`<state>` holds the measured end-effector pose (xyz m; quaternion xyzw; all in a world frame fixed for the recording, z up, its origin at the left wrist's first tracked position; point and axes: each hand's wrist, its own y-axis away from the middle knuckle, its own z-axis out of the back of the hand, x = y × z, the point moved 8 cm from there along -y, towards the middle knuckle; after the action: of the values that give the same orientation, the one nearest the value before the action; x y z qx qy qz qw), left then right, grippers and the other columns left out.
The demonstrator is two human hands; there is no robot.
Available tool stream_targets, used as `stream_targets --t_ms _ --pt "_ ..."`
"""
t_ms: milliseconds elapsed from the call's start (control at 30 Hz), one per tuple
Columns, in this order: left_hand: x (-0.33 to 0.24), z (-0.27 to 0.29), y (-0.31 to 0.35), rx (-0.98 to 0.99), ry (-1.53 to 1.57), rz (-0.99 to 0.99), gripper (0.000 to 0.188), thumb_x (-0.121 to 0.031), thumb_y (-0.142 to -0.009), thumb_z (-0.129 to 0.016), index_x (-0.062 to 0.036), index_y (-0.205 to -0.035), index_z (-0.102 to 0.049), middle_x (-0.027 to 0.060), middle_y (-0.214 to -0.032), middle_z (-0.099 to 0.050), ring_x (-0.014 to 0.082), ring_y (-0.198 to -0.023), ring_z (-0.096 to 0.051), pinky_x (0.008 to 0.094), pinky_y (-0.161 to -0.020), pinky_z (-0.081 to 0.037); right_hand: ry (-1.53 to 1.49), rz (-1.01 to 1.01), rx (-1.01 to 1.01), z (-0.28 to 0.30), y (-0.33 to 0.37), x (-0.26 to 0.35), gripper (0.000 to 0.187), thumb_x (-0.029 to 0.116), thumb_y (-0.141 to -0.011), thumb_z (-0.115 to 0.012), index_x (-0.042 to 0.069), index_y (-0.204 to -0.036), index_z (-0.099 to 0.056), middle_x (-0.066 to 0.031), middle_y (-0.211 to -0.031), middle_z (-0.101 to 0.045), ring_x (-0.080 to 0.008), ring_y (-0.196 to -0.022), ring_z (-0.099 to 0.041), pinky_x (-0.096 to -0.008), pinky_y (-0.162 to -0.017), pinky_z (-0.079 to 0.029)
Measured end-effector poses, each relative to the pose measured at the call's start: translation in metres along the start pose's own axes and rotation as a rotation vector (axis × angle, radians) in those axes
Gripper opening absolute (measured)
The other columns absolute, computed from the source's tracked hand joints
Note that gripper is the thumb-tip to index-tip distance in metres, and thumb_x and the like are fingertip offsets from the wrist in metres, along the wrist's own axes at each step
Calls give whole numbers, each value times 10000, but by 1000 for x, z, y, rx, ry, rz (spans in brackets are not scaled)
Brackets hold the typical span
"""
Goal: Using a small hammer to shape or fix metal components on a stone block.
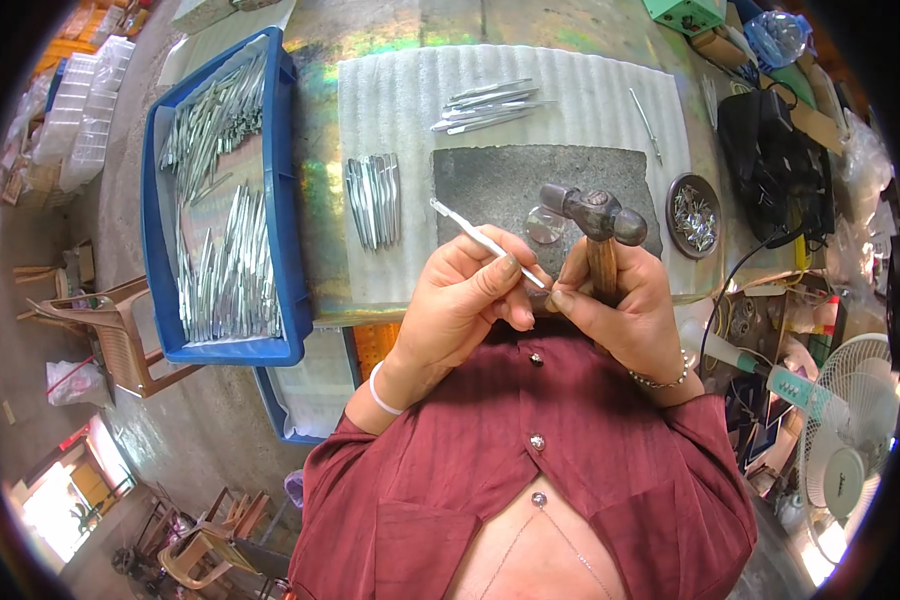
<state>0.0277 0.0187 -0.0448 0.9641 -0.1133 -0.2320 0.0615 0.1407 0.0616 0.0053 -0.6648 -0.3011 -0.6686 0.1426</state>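
A blue tray (292, 200) sits at the left end of the bench, filled with long silvery metal blades (220, 250) lying in loose heaps, most of them pointing the same way. At the right, a small round dish (673, 200) holds a pile of short shiny pins (696, 218). Between the two lies a white foam sheet (390, 110) with a dark grey stone slab (500, 185) on it; one bundle of blades (374, 198) rests just left of the slab and another bundle (490, 104) lies above it.

The left hand (460, 300) is closed, pinching a thin blade (480, 238) between thumb and forefingers. The piece is slim, flat and pale silver, tapering to a point at its far end, and it slants up and to the left over the near edge of the slab. Its near end meets the fingertips of the right hand (620, 310), which is wrapped shut around the wooden handle of a hammer (595, 215). The hammer stands upright, its dull, worn steel head above the knuckles, over the slab.
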Motion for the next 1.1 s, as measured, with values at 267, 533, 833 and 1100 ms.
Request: stream_targets --t_ms 267,533,833,1100 --pt "0 0 1 -14 5 18 153 -119 -924 -544 -3 -1024 -554 132 -897 -647 155 -638 -636 248 -561 -547 -42 -44 4 -2 -2 -1 114 6 -813 -648 17 -847 -540 -4 -763 -565 -47 -680 -516 -188 -598 -398" --pt "-16 -9 9 -60 -523 -185 96 -52 -917 -543 13 -988 -542 98 -891 -642 118 -720 -625 227 -668 -520 1 -41 10 -2 -2 -4 166 -62 -801 -604 6 -931 -529 11 -790 -532 -28 -685 -482 -193 -602 -415" --pt "-11 12 -10 -101 -176 -136 112 -128 -949 -500 -34 -1010 -504 137 -919 -645 145 -658 -639 219 -587 -529 9 -130 -178 38 -8 -29 169 103 -881 -592 -4 -1009 -575 0 -758 -591 -10 -568 -458 -179 -489 -365" --pt "-15 15 -29 -150 -738 -261 51 -9 -905 -529 -15 -950 -552 66 -856 -632 82 -625 -572 210 -586 -498 261 -26 -235 55 -9 -54 203 75 -812 -655 -14 -980 -583 14 -703 -535 -36 -656 -472 -209 -601 -408"
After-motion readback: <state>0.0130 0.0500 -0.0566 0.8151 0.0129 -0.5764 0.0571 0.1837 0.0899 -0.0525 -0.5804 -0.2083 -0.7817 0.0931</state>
